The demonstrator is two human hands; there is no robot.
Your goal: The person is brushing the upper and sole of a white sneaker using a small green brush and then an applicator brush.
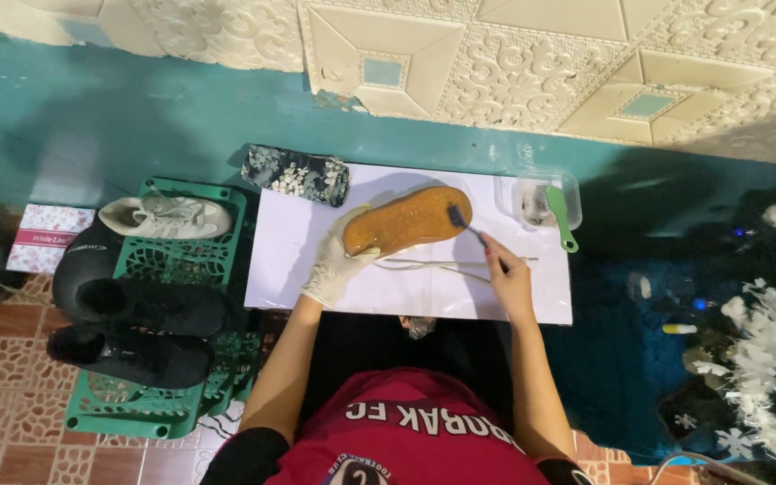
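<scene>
Brushing tan-soled shoe (408, 220), sole up, gloved left hand (334, 265) gripping

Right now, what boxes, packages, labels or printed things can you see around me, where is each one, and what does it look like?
Flat box: far left on the tiled floor, beside the green crate; rectangular, white and pink floral print with a dark label band.
Clear plastic container: top right corner of the white board; rounded, see-through, a green-handled brush resting in it.
No screens or signs in view.
</scene>
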